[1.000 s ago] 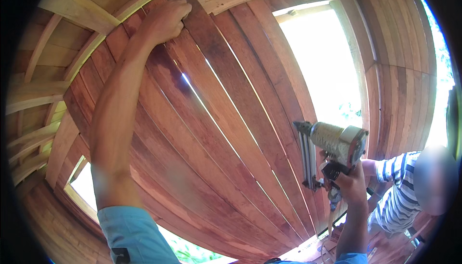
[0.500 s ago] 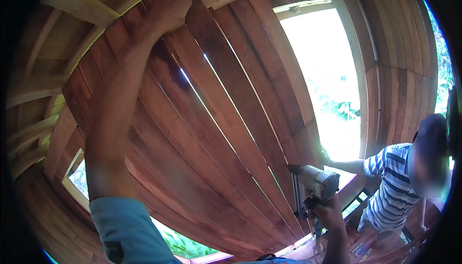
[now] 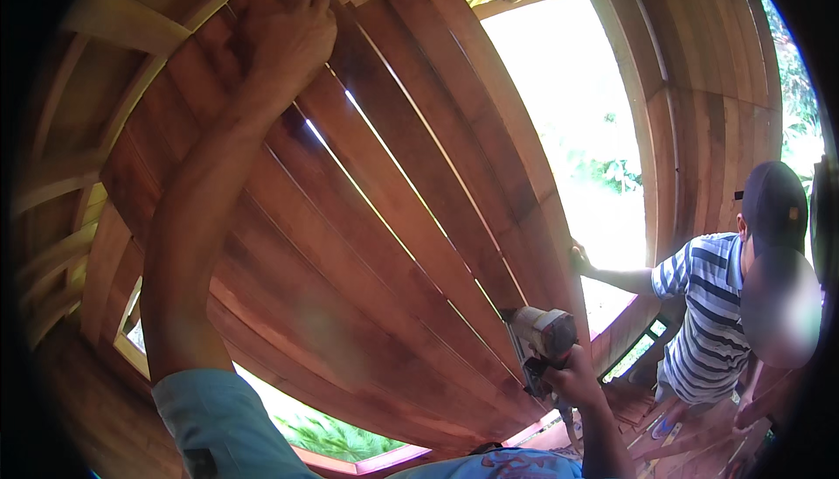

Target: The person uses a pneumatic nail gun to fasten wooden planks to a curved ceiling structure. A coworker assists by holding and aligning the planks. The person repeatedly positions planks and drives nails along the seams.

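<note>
My left arm reaches high up the wooden plank wall (image 3: 350,217). At the upper boards, my left hand (image 3: 297,38) is closed with bent fingers against the wood; whatever its fingertips hold, if anything, is hidden. Low on the right, my right hand (image 3: 572,378) is wrapped round the grip of a pneumatic nail gun (image 3: 544,332). The tool has a pale cylindrical body, and its nose side is beside the lower planks. I cannot tell whether the nose touches them. Thin bright gaps show between several boards.
A co-worker (image 3: 712,322) in a striped shirt and dark cap stands at the right, one hand at the edge of a bright window opening (image 3: 568,103). Roof beams (image 3: 122,20) run along the upper left. Another opening (image 3: 332,431) shows greenery below.
My right hand and the nail gun have moved left in the picture. My left hand stays at the upper boards, its fingers turned more to the left. The view has shifted slightly.
</note>
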### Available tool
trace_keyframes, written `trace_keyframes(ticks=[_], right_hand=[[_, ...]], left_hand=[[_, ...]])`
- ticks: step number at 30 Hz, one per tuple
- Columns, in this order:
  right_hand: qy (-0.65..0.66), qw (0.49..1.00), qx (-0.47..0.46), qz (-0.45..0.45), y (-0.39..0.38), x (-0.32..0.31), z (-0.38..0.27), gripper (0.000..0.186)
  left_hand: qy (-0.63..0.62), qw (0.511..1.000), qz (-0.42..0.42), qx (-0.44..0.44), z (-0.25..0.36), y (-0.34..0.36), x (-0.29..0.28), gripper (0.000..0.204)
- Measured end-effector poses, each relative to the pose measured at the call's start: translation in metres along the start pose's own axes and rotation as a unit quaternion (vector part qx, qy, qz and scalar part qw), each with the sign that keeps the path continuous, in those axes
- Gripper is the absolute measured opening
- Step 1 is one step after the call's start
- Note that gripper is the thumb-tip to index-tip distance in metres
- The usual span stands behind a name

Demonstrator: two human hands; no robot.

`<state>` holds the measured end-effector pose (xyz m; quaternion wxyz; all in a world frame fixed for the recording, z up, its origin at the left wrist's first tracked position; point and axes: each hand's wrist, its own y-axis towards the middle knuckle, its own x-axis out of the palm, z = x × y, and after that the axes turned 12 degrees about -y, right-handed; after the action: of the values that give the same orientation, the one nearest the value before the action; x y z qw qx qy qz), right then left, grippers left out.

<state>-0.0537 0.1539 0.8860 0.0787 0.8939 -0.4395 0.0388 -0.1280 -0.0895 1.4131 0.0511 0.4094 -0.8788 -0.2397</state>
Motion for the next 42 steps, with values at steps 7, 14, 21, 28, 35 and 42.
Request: trace_keyframes(ticks=[7, 14, 21, 28, 35, 42], right_hand=[[-0.019, 0.999, 0.037, -0.001, 0.006, 0.009, 0.02, 0.028], [-0.047, 0.995, 0.091, -0.019, 0.008, 0.016, 0.048, 0.03], [-0.098, 0.984, 0.145, -0.02, 0.003, 0.004, 0.067, 0.027], [-0.133, 0.972, 0.193, -0.017, -0.004, 0.005, 0.089, 0.029], [-0.152, 0.973, 0.169, -0.032, -0.017, 0.02, 0.099, 0.034], [-0.168, 0.961, 0.213, -0.055, -0.031, 0.029, 0.119, 0.041]], left_hand=[[-0.146, 0.987, -0.061, -0.002, -0.027, -0.01, -0.003, 0.014], [-0.372, 0.925, 0.076, 0.01, 0.017, 0.009, -0.008, 0.012], [-0.553, 0.815, 0.012, 0.173, 0.193, -0.084, -0.011, 0.021], [-0.522, 0.844, -0.038, 0.122, 0.206, -0.085, 0.064, 0.013], [-0.474, 0.875, -0.04, 0.096, 0.187, -0.087, 0.116, 0.017], [-0.514, 0.849, 0.029, 0.12, 0.19, -0.098, 0.115, 0.018]])
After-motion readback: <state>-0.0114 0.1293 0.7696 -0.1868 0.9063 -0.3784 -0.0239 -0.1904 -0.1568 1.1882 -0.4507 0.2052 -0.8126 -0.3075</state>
